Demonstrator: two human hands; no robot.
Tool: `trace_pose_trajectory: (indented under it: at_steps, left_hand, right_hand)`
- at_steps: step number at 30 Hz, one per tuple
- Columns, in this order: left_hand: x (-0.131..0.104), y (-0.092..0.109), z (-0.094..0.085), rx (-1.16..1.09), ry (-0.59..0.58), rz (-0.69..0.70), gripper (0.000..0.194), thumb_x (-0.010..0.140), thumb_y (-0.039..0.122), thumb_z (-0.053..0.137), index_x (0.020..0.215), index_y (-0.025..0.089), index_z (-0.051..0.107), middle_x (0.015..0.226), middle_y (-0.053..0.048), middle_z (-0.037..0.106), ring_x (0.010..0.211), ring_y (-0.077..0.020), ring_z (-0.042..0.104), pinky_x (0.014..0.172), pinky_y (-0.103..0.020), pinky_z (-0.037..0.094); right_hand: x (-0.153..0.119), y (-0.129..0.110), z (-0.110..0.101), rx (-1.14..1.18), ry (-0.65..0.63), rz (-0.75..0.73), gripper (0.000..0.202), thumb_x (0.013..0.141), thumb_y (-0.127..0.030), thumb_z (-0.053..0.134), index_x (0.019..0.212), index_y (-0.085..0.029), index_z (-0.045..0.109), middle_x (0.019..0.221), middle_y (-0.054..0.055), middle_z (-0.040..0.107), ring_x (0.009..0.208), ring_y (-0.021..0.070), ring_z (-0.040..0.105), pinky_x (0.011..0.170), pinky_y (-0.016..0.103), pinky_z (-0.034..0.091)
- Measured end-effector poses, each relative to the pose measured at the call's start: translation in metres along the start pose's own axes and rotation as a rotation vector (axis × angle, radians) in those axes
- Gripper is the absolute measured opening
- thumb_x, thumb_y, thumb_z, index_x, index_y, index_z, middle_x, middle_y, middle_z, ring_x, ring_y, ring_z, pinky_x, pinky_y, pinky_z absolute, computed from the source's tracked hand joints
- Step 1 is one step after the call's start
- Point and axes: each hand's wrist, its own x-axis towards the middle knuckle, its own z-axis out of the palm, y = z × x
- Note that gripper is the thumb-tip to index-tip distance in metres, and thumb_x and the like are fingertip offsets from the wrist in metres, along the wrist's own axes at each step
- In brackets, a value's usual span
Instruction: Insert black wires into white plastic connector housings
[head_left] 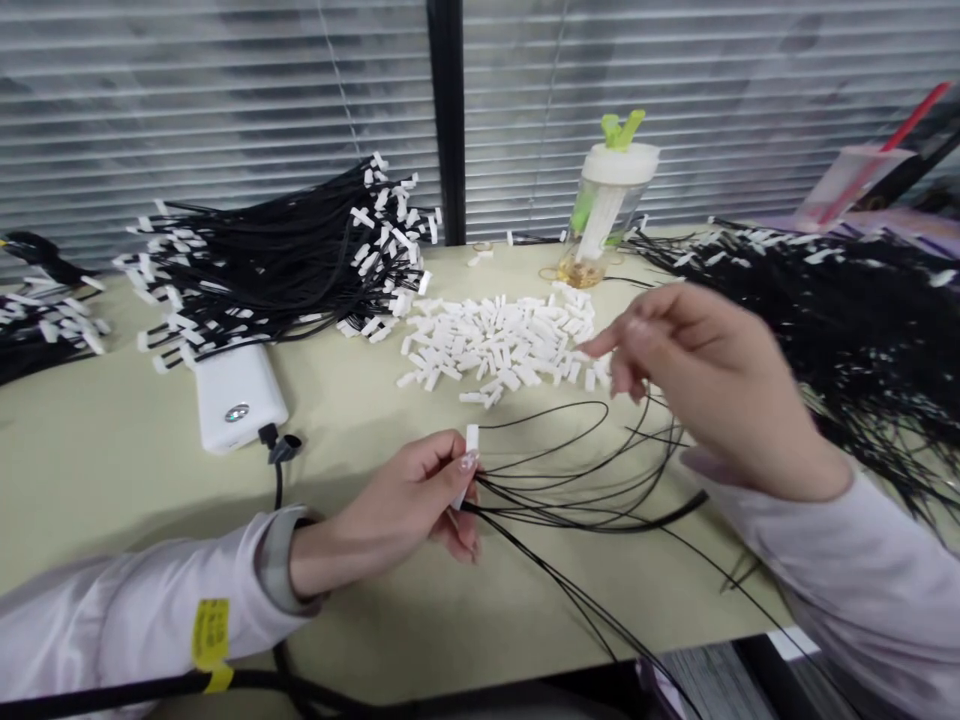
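Note:
My left hand point(405, 505) pinches a small white plastic connector point(471, 440) together with the ends of several thin black wires point(585, 480) that loop across the table. My right hand point(705, 375) hovers over the right edge of a pile of loose white connectors point(495, 345), fingers bent and reaching toward a piece; I cannot tell whether it holds one. Both arms wear pale sleeves.
A bundle of black wires with white connectors fitted point(277, 260) lies at the back left. A larger heap of black wires point(840, 310) fills the right. A white power bank point(236, 395) with a cable sits left of centre. A clear bottle with a green lid point(607, 200) stands behind the pile.

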Motion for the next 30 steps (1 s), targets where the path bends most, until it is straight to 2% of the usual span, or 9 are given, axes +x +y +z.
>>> trace_pose_trajectory:
  at_steps: [2, 5, 7, 12, 17, 23, 30]
  left_hand:
    - [0.000, 0.000, 0.000, 0.008, 0.002, 0.011, 0.025, 0.081, 0.041, 0.046, 0.077, 0.017, 0.042, 0.062, 0.006, 0.049, 0.043, -0.0067, 0.055, 0.045, -0.024, 0.050]
    - [-0.001, 0.000, 0.001, 0.026, 0.012, 0.023, 0.024, 0.081, 0.040, 0.046, 0.075, 0.017, 0.041, 0.062, 0.006, 0.048, 0.043, -0.0062, 0.055, 0.045, -0.023, 0.050]
    - [-0.002, 0.001, 0.002, 0.049, 0.017, 0.029, 0.023, 0.081, 0.038, 0.046, 0.073, 0.017, 0.040, 0.060, 0.007, 0.048, 0.042, -0.0057, 0.054, 0.044, -0.021, 0.049]
    - [-0.006, 0.002, 0.007, 0.144, 0.034, 0.038, 0.020, 0.082, 0.033, 0.044, 0.072, 0.017, 0.039, 0.061, 0.006, 0.048, 0.044, -0.0047, 0.054, 0.046, -0.019, 0.048]
    - [-0.008, 0.001, 0.007, 0.174, 0.020, 0.055, 0.021, 0.082, 0.035, 0.044, 0.071, 0.018, 0.039, 0.061, 0.006, 0.047, 0.046, -0.0053, 0.054, 0.048, -0.020, 0.048]
    - [-0.007, 0.003, 0.007, 0.184, 0.027, 0.044, 0.020, 0.082, 0.033, 0.043, 0.071, 0.017, 0.039, 0.059, 0.007, 0.047, 0.045, -0.0051, 0.054, 0.047, -0.019, 0.048]
    - [-0.007, 0.004, 0.007, 0.175, 0.016, 0.042, 0.021, 0.082, 0.034, 0.044, 0.070, 0.017, 0.039, 0.060, 0.007, 0.046, 0.045, -0.0049, 0.054, 0.046, -0.019, 0.048]
  right_hand:
    - [-0.010, -0.001, 0.013, -0.168, -0.129, -0.083, 0.010, 0.079, -0.025, 0.053, 0.073, -0.017, 0.056, 0.071, 0.001, 0.059, 0.059, 0.0075, 0.052, 0.053, 0.021, 0.040]
    - [-0.018, -0.001, 0.026, -0.271, -0.257, -0.220, 0.009, 0.079, -0.020, 0.054, 0.077, -0.019, 0.063, 0.073, 0.000, 0.059, 0.069, 0.0076, 0.053, 0.063, 0.019, 0.041]
    - [-0.021, -0.001, 0.030, -0.301, -0.302, -0.231, 0.009, 0.078, -0.018, 0.053, 0.079, -0.019, 0.063, 0.074, -0.001, 0.059, 0.068, 0.0066, 0.053, 0.062, 0.018, 0.040]
    - [-0.023, 0.001, 0.034, -0.400, -0.338, -0.141, 0.012, 0.077, -0.021, 0.054, 0.066, -0.017, 0.056, 0.056, -0.005, 0.053, 0.050, 0.0047, 0.044, 0.050, 0.018, 0.033]
    - [-0.025, 0.001, 0.038, -0.379, -0.397, -0.202, 0.014, 0.079, -0.018, 0.051, 0.066, -0.016, 0.053, 0.058, -0.004, 0.051, 0.054, 0.0044, 0.043, 0.054, 0.017, 0.031]
    - [-0.027, -0.001, 0.037, -0.355, -0.464, -0.209, 0.015, 0.081, -0.017, 0.048, 0.067, -0.015, 0.052, 0.057, -0.005, 0.048, 0.054, 0.0042, 0.040, 0.054, 0.016, 0.030]
    - [-0.026, 0.002, 0.040, -0.333, -0.460, -0.220, 0.016, 0.082, -0.019, 0.046, 0.067, -0.015, 0.051, 0.057, -0.005, 0.047, 0.054, 0.0041, 0.039, 0.054, 0.016, 0.030]
